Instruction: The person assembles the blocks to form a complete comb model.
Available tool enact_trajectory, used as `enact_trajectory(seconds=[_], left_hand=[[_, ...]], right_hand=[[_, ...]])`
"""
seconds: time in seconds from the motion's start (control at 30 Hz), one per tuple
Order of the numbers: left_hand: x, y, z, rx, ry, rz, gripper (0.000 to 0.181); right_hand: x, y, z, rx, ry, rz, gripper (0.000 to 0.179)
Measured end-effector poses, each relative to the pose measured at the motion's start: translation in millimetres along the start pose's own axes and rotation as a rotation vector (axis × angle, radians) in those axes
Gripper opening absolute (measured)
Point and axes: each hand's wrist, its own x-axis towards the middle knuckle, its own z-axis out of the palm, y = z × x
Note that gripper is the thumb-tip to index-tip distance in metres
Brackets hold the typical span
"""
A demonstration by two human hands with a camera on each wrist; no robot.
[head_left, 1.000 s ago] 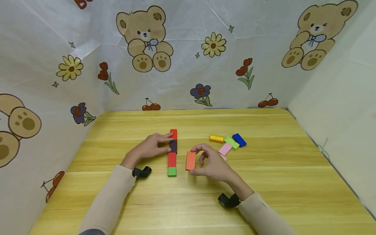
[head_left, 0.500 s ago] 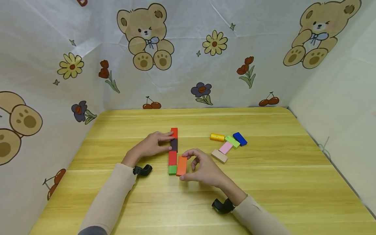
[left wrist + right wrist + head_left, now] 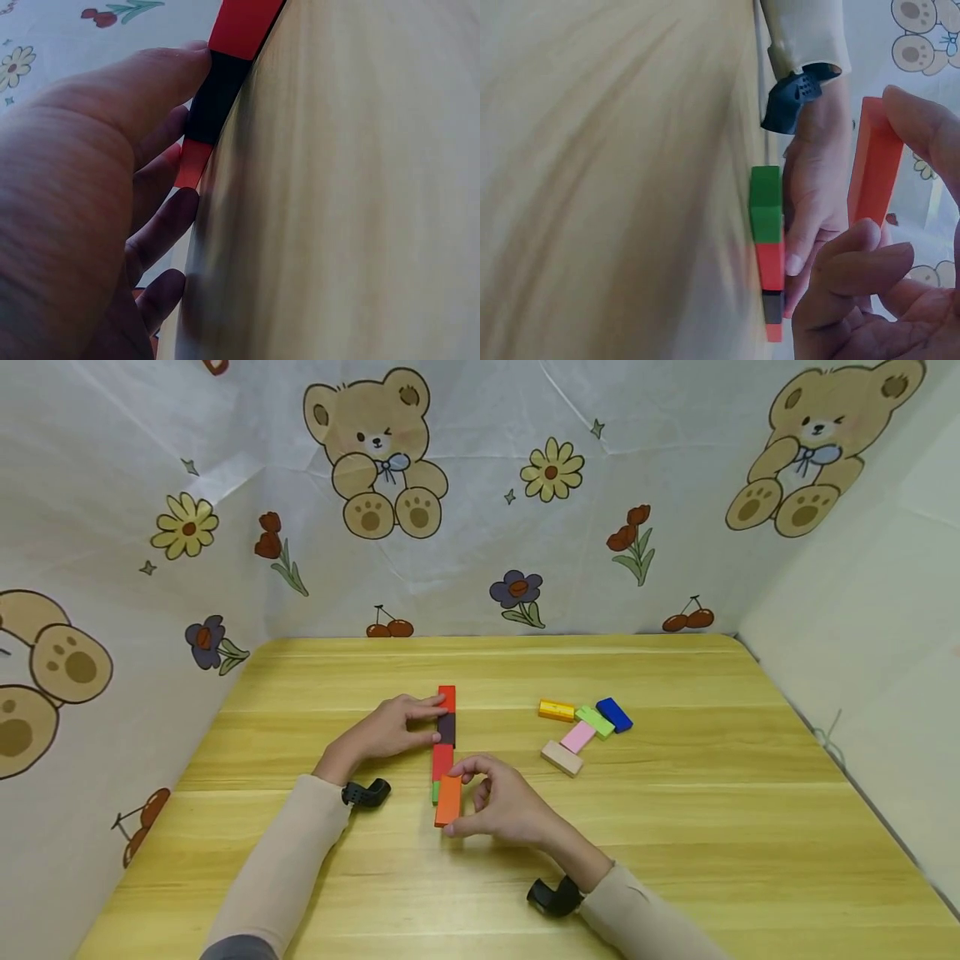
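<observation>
An orange block (image 3: 448,803) is pinched in the right grip (image 3: 506,803); toward twelve o'clock, a dark block (image 3: 447,730) is touched by the spread left grip (image 3: 386,728).

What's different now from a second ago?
The right hand carried the orange rectangular block left and a little nearer; it now partly hides the green rectangular block in the head view. Nothing was let go. The left hand stayed touching the dark rectangular block.
</observation>
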Motion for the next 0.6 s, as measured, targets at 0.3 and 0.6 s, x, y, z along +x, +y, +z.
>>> enact_trajectory(seconds=[0.3,0.6], left_hand=[[0.5,-0.1,0.0,-0.015,-0.002,-0.007,0.052],[-0.9,0.2,1.2,-0.038,-0.004,-0.012,0.051]], right_hand=[[2.9,6.0,4.9,-0.001,-0.080,0.046,0.059],[3.4,10.3,9.1,-0.039,-0.102,0.045,0.058]])
